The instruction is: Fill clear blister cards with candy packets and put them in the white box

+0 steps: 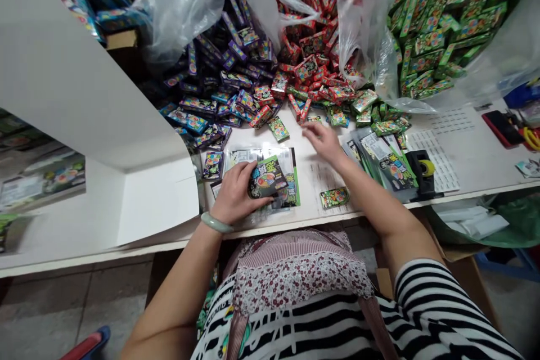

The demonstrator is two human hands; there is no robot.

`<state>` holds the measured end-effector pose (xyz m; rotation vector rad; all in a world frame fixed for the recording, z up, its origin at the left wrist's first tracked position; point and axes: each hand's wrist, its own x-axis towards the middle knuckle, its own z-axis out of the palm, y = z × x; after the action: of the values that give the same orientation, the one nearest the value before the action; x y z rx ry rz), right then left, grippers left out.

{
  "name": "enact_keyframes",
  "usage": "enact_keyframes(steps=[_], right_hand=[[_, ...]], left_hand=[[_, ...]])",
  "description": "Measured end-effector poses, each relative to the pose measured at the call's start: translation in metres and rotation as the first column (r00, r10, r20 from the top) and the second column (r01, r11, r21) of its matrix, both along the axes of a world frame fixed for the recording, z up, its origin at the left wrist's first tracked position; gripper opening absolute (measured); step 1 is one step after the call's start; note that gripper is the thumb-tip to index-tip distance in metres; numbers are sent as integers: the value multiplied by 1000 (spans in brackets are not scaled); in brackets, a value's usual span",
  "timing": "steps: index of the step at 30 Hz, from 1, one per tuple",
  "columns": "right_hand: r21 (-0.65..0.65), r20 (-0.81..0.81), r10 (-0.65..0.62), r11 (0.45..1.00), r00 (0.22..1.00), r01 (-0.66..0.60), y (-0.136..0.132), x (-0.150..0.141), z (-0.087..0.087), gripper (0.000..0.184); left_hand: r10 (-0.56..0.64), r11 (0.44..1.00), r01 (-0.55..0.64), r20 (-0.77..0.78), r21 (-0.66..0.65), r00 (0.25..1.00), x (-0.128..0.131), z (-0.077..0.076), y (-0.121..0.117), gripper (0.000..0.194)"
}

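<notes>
My left hand [234, 194] grips a black printed packet [269, 178] with colourful lettering, thumb along its lower edge. Beneath it, clear plastic sleeves with black-and-green printed cards [292, 188] lie on the white table. My right hand [324, 142] reaches to the front of the pile, fingers slightly apart, with the fingertips close to a small red box [305, 109]. Whether they touch it I cannot tell. A small green box [278, 129] lies between the hands. Another green box [334, 197] rests near the table edge, below my right forearm.
Purple boxes [242, 76], red boxes [310, 67] and green boxes [434, 39] spill from clear plastic bags. On the right are sleeved packets [386, 160], a black tape dispenser [423, 174] and a phone [502, 128]. A curved white panel [139, 124] stands at left.
</notes>
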<state>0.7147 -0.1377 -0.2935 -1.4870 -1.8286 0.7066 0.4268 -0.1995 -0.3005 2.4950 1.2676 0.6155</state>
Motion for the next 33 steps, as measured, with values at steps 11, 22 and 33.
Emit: enact_keyframes(steps=[11,22,33], right_hand=[[-114,193,-411,892,891,437,71,23,-25,44],[-417,-639,-321,908,699,36,-14,41,-18,44],[-22,484,150,987,862,-159,-1,29,-32,30]], left_hand=[[-6,999,7,-17,45,1000,-14,0,-7,92],[0,999,0,8,35,1000,-13,3,-7,91],[-3,998,3,-10,61,1000,-15,6,-10,91]])
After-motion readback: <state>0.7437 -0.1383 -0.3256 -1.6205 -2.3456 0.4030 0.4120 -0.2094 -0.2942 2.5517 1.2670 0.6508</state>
